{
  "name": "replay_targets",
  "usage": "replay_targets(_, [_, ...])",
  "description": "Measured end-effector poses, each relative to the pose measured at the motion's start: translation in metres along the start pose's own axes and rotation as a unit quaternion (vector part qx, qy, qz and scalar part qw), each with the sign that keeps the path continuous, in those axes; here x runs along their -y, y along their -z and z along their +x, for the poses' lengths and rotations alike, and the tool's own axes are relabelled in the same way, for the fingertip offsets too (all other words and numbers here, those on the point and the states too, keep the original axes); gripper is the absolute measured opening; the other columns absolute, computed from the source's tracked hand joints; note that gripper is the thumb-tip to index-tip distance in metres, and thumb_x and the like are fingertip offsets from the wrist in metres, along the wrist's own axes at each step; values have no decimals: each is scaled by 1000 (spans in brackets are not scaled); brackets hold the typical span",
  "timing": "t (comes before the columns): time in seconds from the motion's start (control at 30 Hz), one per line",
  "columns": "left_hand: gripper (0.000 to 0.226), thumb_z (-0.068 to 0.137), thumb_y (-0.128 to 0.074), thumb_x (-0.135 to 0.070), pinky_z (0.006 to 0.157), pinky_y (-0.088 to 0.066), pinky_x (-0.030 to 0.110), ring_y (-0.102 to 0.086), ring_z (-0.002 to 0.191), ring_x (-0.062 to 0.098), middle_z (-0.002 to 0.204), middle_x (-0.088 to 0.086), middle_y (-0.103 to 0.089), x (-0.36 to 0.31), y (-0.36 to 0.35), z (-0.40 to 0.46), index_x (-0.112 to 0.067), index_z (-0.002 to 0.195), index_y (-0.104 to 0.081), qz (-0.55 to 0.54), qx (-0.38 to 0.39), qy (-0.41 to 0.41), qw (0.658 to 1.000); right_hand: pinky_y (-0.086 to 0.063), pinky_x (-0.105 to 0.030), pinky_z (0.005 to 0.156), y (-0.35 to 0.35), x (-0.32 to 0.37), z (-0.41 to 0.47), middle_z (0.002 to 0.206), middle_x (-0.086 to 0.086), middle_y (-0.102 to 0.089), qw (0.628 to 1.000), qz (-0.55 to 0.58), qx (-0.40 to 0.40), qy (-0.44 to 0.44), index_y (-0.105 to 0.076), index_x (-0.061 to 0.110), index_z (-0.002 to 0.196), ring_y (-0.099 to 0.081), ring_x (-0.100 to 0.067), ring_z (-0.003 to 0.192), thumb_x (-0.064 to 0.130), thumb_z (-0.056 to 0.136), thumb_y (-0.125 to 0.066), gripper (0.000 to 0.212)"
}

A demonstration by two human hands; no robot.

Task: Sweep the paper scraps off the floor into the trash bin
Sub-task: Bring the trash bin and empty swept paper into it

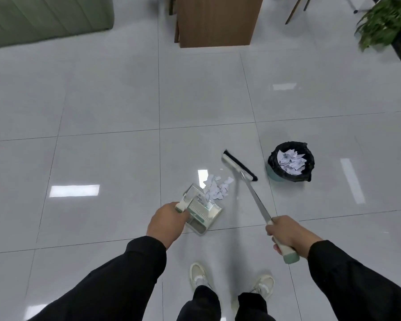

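A heap of white paper scraps (218, 188) lies on the grey tiled floor at the open mouth of a pale dustpan (205, 210). My left hand (166, 222) grips the dustpan's handle. My right hand (285, 235) grips the pale handle of a broom; its shaft slants up to the white and black broom head (239, 165), which sits just right of and beyond the scraps. A small trash bin (291, 162) with a black liner stands to the right of the broom head and holds several scraps.
A wooden cabinet (218, 22) stands at the far middle, a green sofa (44, 17) at the far left, a potted plant (387, 22) at the far right. My two white shoes (232, 279) are planted below the hands. Glossy tiles surround the heap.
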State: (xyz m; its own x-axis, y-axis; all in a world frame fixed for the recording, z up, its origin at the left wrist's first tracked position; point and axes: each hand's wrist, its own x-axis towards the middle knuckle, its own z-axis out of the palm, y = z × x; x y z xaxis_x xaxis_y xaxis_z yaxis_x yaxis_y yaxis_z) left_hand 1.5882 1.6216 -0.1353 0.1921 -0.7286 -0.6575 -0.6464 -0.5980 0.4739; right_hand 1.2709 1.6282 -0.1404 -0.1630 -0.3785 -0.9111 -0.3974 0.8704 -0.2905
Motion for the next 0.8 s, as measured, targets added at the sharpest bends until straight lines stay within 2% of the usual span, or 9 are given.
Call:
replay_targets(0.2, [21,91,-61,-32,56,-39,27,-54,62,18,68,-3,-60,-31,-7,10,-21,72,-60,0,-3,-5,1000,-38,-22,42,0,-31,-68,71,-13,-46,996,-51,70,-2,-55,5,86,-44,-20,41,2,85,-50,6])
replay_targets(0.37, [20,89,-61,-32,60,-44,29,-56,63,20,70,0,-63,-37,-10,8,-17,77,-64,8,-4,-5,1000,-41,-25,39,22,-47,-112,66,-15,-49,994,-44,96,5,-65,5,103,-47,-24,39,6,76,-58,28])
replay_targets(0.47, [21,91,-61,-32,58,-43,28,-55,61,19,67,-2,-61,-30,-7,3,-19,74,-63,5,-4,-7,1000,-43,-27,41,31,-56,-128,65,-15,-55,995,-16,93,12,-70,12,111,-50,-27,44,7,76,-60,37])
replay_targets(0.57, [27,94,-61,-35,54,-38,28,-51,59,18,65,-3,-58,-16,0,-5,-24,70,-57,12,-4,-13,1000,-42,-27,42,35,-63,-135,65,-15,-55,998,9,64,25,-73,12,102,-49,-26,46,2,83,-57,26])
replay_targets(0.67, [29,94,-61,-38,55,-37,29,-48,59,17,65,-4,-55,3,10,-12,-25,69,-55,19,-2,-15,1000,-40,-26,42,38,-67,-133,64,-15,-53,999,31,26,31,-68,0,96,-46,-25,44,-2,87,-54,17])
replay_targets(0.8, [29,91,-62,-37,57,-35,30,-43,57,19,61,-4,-51,24,26,-13,-17,71,-58,49,35,-26,998,-39,-24,42,36,-66,-122,64,-15,-51,997,75,-4,26,-59,3,81,-45,-22,42,-3,88,-51,12])
